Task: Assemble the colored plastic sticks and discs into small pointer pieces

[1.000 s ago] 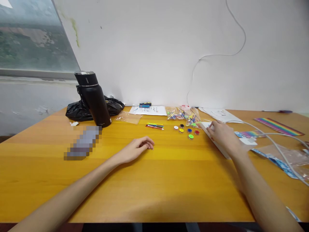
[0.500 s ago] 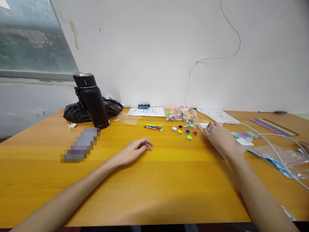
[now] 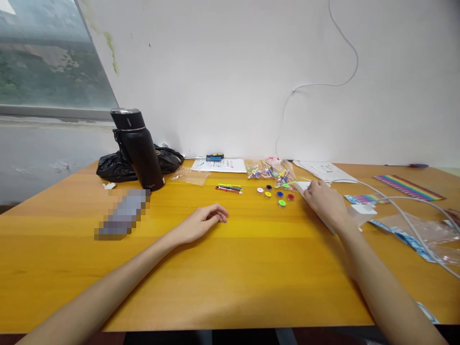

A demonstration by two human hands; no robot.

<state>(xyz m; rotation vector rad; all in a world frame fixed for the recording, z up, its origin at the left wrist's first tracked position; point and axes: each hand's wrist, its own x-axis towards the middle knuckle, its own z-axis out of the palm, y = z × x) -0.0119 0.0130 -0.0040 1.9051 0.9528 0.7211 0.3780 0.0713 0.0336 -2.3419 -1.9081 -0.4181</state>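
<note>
The right hand [image 3: 325, 202] lies palm-down on a flat white board [image 3: 301, 187] on the table [image 3: 230, 268]. Its fingers [image 3: 311, 192] are extended over the board's far end and pressing on it, not curled around it. The left hand [image 3: 201, 221] rests on the table well to the left of the board, fingers loosely curled and holding nothing.

Hazards, as judged from this layout:
- Six coloured round caps [image 3: 276, 194] lie loose just left of the board. A sideways slide of the board toward them would scatter them.
- Clear bags of small coloured parts [image 3: 275, 171] lie just behind the board's far corner. A forward push could shove them toward the wall.
- A white cable [image 3: 409, 215] and white adapter block [image 3: 362, 210] lie just right of the board, near the right wrist. Lifting the forearm carelessly could snag the cable and drag the adapter.
- A bundle of coloured sticks [image 3: 229, 188] lies further left of the board, out of immediate reach.

Change from the earlier frames: the right hand has crept slightly forward and left along the board. The left hand is unchanged, apart from a small shift of the camera.
</note>
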